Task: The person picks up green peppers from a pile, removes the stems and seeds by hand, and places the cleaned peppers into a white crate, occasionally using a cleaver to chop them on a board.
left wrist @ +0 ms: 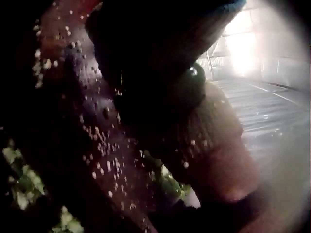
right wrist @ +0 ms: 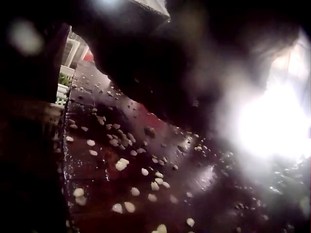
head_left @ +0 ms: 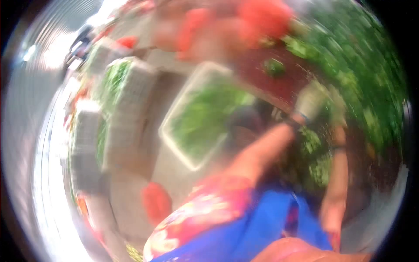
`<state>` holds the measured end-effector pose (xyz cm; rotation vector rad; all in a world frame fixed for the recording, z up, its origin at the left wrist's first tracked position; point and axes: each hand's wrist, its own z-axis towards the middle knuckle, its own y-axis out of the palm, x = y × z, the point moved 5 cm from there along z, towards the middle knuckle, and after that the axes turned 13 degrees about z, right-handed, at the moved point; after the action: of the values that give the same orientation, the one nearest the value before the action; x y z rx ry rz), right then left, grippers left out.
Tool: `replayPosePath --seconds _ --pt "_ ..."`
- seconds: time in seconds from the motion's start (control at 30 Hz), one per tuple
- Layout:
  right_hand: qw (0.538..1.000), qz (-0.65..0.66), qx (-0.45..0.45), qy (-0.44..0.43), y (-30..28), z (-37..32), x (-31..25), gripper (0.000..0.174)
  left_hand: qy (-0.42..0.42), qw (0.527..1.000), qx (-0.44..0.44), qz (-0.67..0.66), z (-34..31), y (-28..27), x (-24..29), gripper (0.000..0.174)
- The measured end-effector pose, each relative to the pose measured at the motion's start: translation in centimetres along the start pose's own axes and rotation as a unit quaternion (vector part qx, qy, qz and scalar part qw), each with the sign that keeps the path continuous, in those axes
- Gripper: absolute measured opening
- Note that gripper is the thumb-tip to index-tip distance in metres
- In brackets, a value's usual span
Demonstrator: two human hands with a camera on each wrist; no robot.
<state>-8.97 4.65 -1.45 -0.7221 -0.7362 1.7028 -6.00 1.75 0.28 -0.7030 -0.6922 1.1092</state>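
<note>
Both hands wear pale gloves and are close together over a dark red table (head_left: 279, 83), at the edge of a heap of green vegetables (head_left: 358, 83). In the head view my left hand (head_left: 313, 102) reaches in from the lower left, and my right hand (head_left: 337, 109) is just beside it. A dark green, shiny rounded thing (left wrist: 193, 85) shows between the dark left glove and the ribbed right glove (left wrist: 209, 121) in the left wrist view. Fingers are blurred or in shadow, so I cannot tell what either hand grips. A small round green vegetable (head_left: 274, 67) lies on the table.
A white crate of leafy greens (head_left: 163, 129) stands left of the table. Further left are stacked pale crates (head_left: 131, 105) with greens. Red bundles (head_left: 266, 19) are at the far side, another red thing (head_left: 156, 203) on the floor. Pale bits (right wrist: 121, 164) dot the wet tabletop.
</note>
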Motion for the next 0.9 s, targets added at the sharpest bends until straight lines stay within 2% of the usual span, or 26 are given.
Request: replayPosePath --seconds 0.03,0.07,0.1,0.13,0.17,0.23,0.27,0.3,0.33,0.4,0.43,0.47,0.5,0.53,0.6,0.63,0.67,0.73,0.77,0.9 --pt "0.979 0.197 -0.015 -0.052 -0.3 -0.8 3.7 0.043 -0.01 0.99 -0.132 0.05 0.7 4.9 -0.6 0.011" --pt "0.947 0.314 -0.07 -0.017 1.5 -0.2 6.6 0.046 -0.072 0.986 0.106 -0.105 -0.8 6.5 -1.8 0.012" --pt "0.905 0.409 -0.109 0.051 2.8 -0.3 8.1 0.05 -0.231 0.901 -0.061 -0.361 -0.2 3.5 -2.8 0.027" --pt "0.847 0.495 -0.136 0.137 3.7 -0.5 9.2 0.053 -0.285 0.88 -0.109 -0.365 -0.2 1.8 -2.9 0.04" --pt "0.779 0.564 -0.162 0.22 4.9 -0.6 9.6 0.057 -0.328 0.866 -0.16 -0.343 0.1 2.5 -4.1 0.044" --pt "0.636 0.65 -0.202 0.364 6.1 -1.0 9.3 0.065 -0.336 0.867 -0.176 -0.324 0.1 1.0 -4.4 0.044" --pt "0.588 0.662 -0.22 0.41 6.6 -1.0 9.5 0.069 -0.335 0.867 -0.177 -0.323 -0.1 0.5 -4.6 0.044" --pt "0.548 0.655 -0.24 0.462 8.0 -0.9 9.6 0.064 -0.345 0.871 -0.17 -0.307 -0.5 1.6 -4.9 0.043" --pt "0.547 0.654 -0.26 0.453 9.6 -1.3 9.7 0.064 -0.351 0.874 -0.165 -0.292 -1.0 2.6 -5.5 0.042" --pt "0.684 0.597 -0.269 0.321 11.8 -1.0 10.8 0.057 -0.334 0.888 -0.152 -0.276 -1.6 3.3 -5.7 0.039" --pt "0.682 0.596 -0.284 0.314 12.5 -1.4 10.6 0.057 -0.338 0.892 -0.147 -0.263 -1.9 4.0 -5.9 0.038" --pt "0.704 0.585 -0.285 0.284 11.9 -1.1 10.3 0.054 -0.351 0.888 -0.141 -0.262 -2.4 3.2 -6.1 0.038" --pt "0.725 0.575 -0.283 0.253 11.3 -0.5 9.8 0.052 -0.371 0.871 -0.158 -0.281 -2.6 2.8 -6.2 0.041" --pt "0.724 0.574 -0.293 0.246 10.9 -0.1 9.3 0.052 -0.388 0.854 -0.174 -0.3 -2.7 2.4 -6.3 0.044" --pt "0.814 0.413 -0.351 0.209 10.8 0.2 9.3 0.05 -0.411 0.844 -0.165 -0.303 -3.3 2.2 -6.5 0.044" --pt "0.733 0.513 -0.35 0.276 11.6 0.0 9.4 0.055 -0.395 0.858 -0.164 -0.285 -3.1 2.5 -6.5 0.042" --pt "0.733 0.511 -0.353 0.275 12.0 0.1 9.3 0.055 -0.376 0.873 -0.165 -0.263 -2.9 3.0 -6.5 0.039" --pt "0.66 0.505 -0.342 0.44 8.1 0.0 6.5 0.062 -0.36 0.885 -0.167 -0.245 -2.7 4.2 -6.3 0.037" --pt "0.66 0.503 -0.343 0.44 8.4 0.0 6.5 0.062 -0.361 0.887 -0.179 -0.227 -2.6 4.8 -6.1 0.037" --pt "0.745 0.438 -0.313 0.395 9.4 0.3 8.1 0.067 -0.375 0.883 -0.214 -0.185 -2.7 3.7 -5.7 0.036"
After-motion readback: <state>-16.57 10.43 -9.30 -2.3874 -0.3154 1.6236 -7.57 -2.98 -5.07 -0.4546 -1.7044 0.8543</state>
